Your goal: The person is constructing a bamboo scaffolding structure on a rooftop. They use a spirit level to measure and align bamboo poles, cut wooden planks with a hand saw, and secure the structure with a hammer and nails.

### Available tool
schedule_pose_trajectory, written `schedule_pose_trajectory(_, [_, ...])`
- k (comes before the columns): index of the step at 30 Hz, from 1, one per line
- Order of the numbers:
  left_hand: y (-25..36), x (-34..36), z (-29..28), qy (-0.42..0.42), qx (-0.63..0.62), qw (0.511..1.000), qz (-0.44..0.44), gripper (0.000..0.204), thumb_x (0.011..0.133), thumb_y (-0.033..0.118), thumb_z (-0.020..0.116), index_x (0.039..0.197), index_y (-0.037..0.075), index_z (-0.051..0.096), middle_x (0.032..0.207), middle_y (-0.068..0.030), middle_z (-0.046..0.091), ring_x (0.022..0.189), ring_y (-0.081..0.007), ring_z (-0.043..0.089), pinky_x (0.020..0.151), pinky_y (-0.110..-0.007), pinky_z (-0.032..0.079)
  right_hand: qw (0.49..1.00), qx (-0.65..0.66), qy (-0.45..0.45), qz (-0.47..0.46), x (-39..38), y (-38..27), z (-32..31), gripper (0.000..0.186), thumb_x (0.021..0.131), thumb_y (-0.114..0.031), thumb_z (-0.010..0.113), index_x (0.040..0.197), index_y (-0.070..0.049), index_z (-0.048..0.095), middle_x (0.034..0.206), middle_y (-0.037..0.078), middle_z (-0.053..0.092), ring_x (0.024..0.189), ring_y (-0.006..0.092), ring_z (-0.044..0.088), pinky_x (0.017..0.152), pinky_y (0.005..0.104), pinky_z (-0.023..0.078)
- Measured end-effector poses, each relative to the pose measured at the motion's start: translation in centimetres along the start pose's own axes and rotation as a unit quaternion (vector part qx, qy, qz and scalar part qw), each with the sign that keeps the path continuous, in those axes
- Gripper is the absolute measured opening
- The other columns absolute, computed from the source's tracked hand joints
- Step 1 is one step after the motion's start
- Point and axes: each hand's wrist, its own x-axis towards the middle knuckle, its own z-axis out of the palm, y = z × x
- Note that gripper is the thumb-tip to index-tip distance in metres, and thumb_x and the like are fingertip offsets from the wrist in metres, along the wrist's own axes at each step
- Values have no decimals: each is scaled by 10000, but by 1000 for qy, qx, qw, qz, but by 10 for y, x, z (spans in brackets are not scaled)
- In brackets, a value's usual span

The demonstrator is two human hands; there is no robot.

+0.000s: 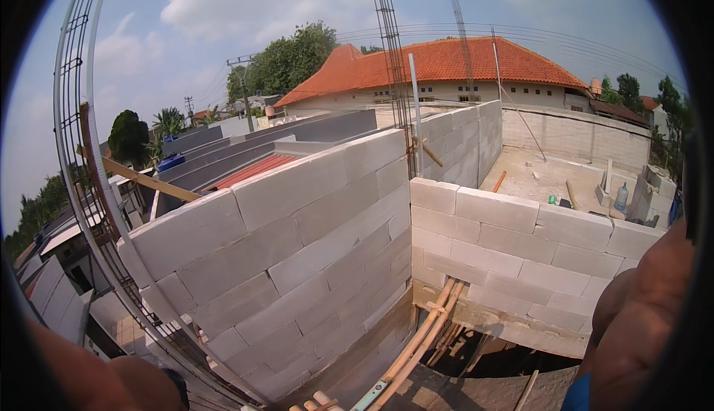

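Observation:
Part of my left hand or forearm [97, 377] shows at the lower left, near the tall rebar column [93, 158] and the white block wall [290, 262]; its fingers are hidden. At the right edge, part of my right hand or arm [632, 307] is raised beside the shorter block wall [543, 262], with fingers I cannot make out. Whether either hand holds anything cannot be seen. Two long bamboo poles [424, 336] slope from an opening in the shorter wall down toward the bottom, above a dark gap.
A wooden batten [156, 180] crosses the left rebar. Another rebar column [390, 46] rises at the wall corner. Beyond the walls lie a rough floor [520, 180] with a water jug [622, 197] and loose blocks, low grey and red roofs [253, 165], and an orange-tiled building [439, 61].

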Motion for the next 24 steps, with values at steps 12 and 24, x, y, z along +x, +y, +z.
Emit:
schedule_pose_trajectory(12, [45,2,48,12,-106,994,28,773,1077,642,542,1671,237,259,1710,-130,230,1631,-295,214,1302,-608,233,981,-29,180,-63,-5,-34,-103,276,991,-121,726,1246,-20,700,1085,167,739,1002,290,695,919,410,551])
schedule_pose_trajectory(24, [87,37,145,79,-212,969,97,833,1066,665,554,1712,257,220,1768,-127,186,1661,-285,174,1320,-612,210,852,59,521,12,-103,-20,-42,283,977,-119,743,1241,-25,699,1077,165,735,993,288,690,910,408,549])
